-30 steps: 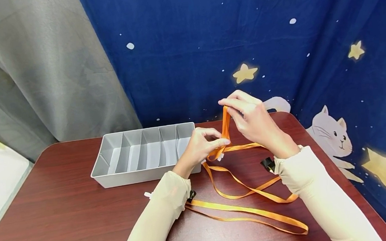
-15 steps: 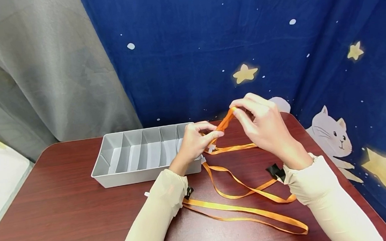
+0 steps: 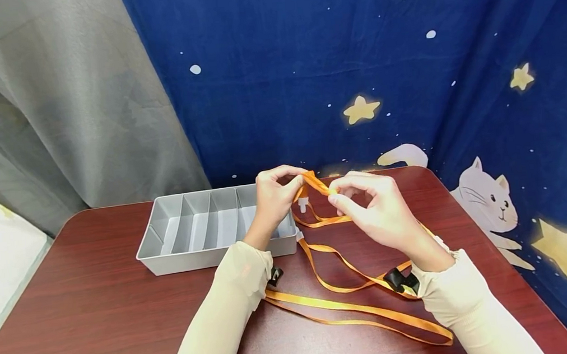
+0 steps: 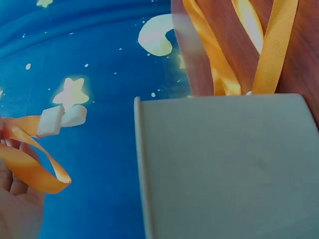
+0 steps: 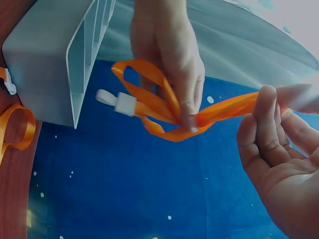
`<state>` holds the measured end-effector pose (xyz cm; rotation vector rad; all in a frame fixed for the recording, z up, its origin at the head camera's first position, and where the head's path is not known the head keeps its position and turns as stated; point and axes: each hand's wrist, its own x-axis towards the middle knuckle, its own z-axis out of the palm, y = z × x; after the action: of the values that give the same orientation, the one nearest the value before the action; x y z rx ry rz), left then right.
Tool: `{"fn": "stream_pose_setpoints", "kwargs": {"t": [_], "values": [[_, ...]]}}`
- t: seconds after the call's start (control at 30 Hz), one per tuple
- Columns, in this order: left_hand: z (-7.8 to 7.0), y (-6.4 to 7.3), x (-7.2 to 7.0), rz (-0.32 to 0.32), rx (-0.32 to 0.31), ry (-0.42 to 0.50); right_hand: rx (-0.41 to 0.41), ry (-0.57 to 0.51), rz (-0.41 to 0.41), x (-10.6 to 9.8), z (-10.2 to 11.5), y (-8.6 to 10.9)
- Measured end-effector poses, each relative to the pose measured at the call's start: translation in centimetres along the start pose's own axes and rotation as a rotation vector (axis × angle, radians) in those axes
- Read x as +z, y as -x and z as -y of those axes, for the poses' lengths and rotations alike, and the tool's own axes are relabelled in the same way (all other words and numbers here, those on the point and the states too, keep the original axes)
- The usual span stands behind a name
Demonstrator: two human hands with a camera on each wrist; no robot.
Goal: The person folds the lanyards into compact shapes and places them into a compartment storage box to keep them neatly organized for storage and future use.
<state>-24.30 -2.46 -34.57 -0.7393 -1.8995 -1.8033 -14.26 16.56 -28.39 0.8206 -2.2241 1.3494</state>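
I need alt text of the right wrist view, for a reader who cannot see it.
A person's left hand and right hand hold an orange strap with a white clip, before a blue curtain. A grey tray shows at upper left.

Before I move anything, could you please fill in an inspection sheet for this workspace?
Surface: reddish-brown table with wood grain.
Job's things: bunched orange strap with a white clip, held up; grey divided tray on the table; loose orange straps lying on the table.
Clutter: black pieces by both cuffs, nature unclear.
Left hand: pinches the bunched strap.
Right hand: pinches the same strap further along.
Cables: nothing seen.
Surroundings: blue star-patterned curtain; grey curtain at left.
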Motion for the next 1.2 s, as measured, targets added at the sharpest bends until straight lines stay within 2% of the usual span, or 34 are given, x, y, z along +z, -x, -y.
{"fn": "stream_pose_setpoints", "kwargs": {"t": [0.2,0.33,0.43,0.53,0.73,0.93,1.07,1.2], "values": [[-0.9,-0.6,-0.3,-0.038,-0.049,0.068,0.034,-0.102,0.028,1.0,-0.4,0.7],[-1.6,-1.0,-0.5,-0.053,-0.045,0.081,0.119,-0.179,0.042,1.8,-0.7,0.9],[-2.0,-1.1,-0.7,-0.074,-0.043,0.085,0.182,-0.192,0.049,2.4,-1.0,1.0],[-2.2,-1.2,-0.9,-0.085,-0.04,0.101,0.201,-0.224,0.053,3.0,-1.3,1.1],[-2.6,-1.4,-1.0,-0.083,0.01,0.162,0.226,-0.364,0.01,4.0,-1.8,0.9],[-3.5,-1.4,-0.8,-0.064,0.025,0.188,0.357,-0.43,0.005,4.7,-2.6,0.5],[-3.8,-1.2,-0.7,-0.062,0.016,0.201,0.437,-0.537,0.025,5.3,-3.1,0.1],[-4.0,-1.2,-0.6,-0.042,0.019,0.214,0.474,-0.653,0.04,5.8,-3.9,-0.1]]}}
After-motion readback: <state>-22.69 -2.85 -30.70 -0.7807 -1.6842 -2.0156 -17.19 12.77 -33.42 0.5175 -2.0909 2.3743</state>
